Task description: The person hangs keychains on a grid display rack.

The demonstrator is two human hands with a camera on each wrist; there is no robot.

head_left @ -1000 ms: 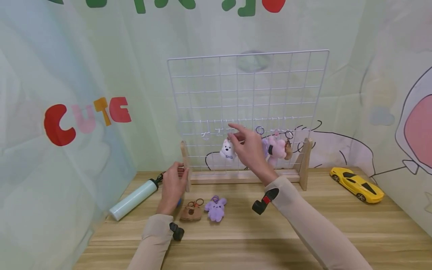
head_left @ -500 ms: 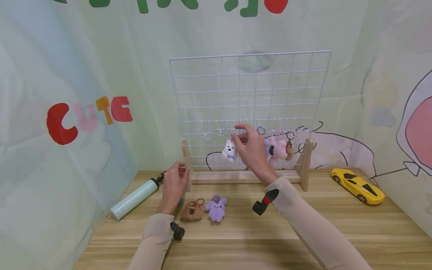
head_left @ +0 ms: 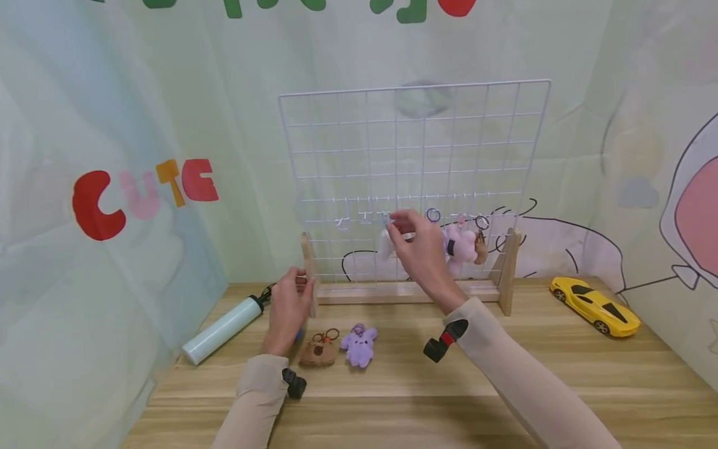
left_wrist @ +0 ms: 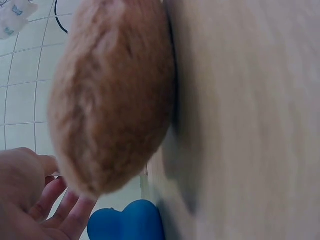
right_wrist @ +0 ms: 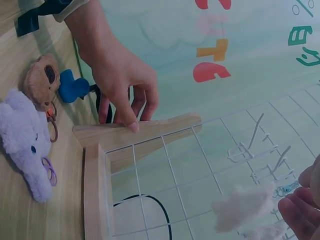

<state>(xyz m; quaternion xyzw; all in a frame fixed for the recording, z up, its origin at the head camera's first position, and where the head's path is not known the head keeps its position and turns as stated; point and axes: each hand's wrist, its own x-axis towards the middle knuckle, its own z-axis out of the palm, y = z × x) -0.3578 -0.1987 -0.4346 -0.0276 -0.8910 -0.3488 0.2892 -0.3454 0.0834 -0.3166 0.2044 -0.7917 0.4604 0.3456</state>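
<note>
My right hand is at the white wire grid rack, thumb and fingertips pinching the pale blue clasp of a white plush keychain. That plush hangs just below my fingertips in front of the grid, its face out of sight. My left hand holds the rack's left wooden post, thumb on the near side and fingers partly hidden behind it. A brown plush keychain and a purple plush keychain lie on the table just right of my left wrist.
Free white hooks stick out left of my right hand. Pink and brown plush keychains hang to its right. A light blue hand pump lies left, with a blue object beside my left hand. A yellow toy car stands right.
The white plush has turned, so its face no longer shows. My right hand's fingers have closed in nearer to the clasp and hook. My left hand has stayed on the post.
</note>
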